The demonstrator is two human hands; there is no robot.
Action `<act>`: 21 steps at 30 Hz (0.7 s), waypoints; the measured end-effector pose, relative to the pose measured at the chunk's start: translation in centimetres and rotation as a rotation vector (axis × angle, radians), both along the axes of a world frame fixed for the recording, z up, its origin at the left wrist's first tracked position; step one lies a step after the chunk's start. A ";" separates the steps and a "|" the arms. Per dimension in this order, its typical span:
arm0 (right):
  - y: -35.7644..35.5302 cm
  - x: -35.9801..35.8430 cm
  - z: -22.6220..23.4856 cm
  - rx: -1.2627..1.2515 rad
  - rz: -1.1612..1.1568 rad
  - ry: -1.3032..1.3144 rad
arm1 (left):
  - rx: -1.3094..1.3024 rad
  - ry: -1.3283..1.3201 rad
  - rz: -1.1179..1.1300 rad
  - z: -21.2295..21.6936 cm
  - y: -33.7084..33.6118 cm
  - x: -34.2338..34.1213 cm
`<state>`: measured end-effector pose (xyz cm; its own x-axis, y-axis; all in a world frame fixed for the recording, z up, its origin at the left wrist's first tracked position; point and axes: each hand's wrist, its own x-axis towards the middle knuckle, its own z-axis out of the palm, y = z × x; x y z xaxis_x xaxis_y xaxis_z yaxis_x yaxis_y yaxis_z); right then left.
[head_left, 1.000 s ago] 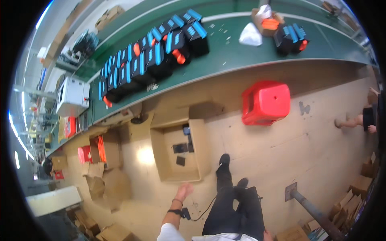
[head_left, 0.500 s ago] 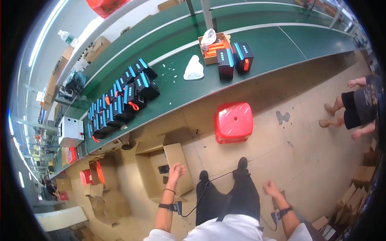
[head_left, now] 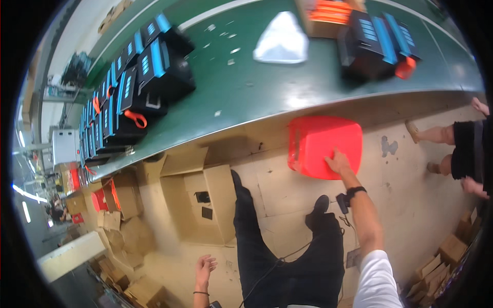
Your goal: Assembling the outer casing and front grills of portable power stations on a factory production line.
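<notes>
A red plastic stool (head_left: 313,149) stands by the near edge of the green workbench. My right hand (head_left: 339,163) is on its seat, fingers at the middle and the thumb out to the left; the seat's centre hole is hidden under the hand. My left hand (head_left: 205,264) hangs low on the left, fingers loosely apart, holding nothing. Nearest to it is an open cardboard box (head_left: 221,203) on the floor with small dark pieces inside. A dark strap (head_left: 355,192) with a small device circles my right wrist.
Several black boxes with blue trim and orange straps (head_left: 162,72) line the left of the green workbench (head_left: 241,97). A white plastic bag (head_left: 281,41) and two more black boxes (head_left: 362,51) are farther right. Another person (head_left: 470,149) stands at the right. A cable hangs across my legs.
My right hand has reached forward onto the red stool. My left hand has dropped lower and back. The view has come closer to the workbench, and my legs have shifted.
</notes>
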<state>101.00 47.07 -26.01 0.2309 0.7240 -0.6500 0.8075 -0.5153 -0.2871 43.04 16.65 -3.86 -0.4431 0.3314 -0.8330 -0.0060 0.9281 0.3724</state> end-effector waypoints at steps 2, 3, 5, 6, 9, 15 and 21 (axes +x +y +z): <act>-1.5 -1.2 -0.2 0.082 0.137 0.057 | -0.008 -0.048 0.009 -2.3 -0.1 -3.1; -2.5 -2.0 -0.5 0.068 0.197 0.049 | -0.004 -0.106 -0.010 -4.1 -0.3 -4.2; -4.5 -4.8 -0.8 -0.016 0.336 0.061 | 0.070 -0.203 -0.061 -7.9 1.4 -6.7; -5.6 -6.4 -0.7 -0.082 0.408 0.071 | 0.088 -0.170 -0.092 -10.2 3.0 -7.6; -8.4 -12.5 -0.1 -0.338 0.586 0.130 | 0.136 -0.150 0.114 -15.9 6.0 -9.4; -6.1 -23.8 1.0 -0.861 1.162 0.322 | 0.104 0.094 0.100 -24.2 8.0 -10.5; 3.6 -24.7 6.6 -0.310 0.839 0.508 | -0.050 0.785 -0.220 -30.5 8.7 -7.4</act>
<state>76.34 50.67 -19.39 -0.6260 0.3092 -0.7159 0.7622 0.0489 -0.6455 35.59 25.31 -34.39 -0.8329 0.4491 -0.3234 0.4232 0.8934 0.1506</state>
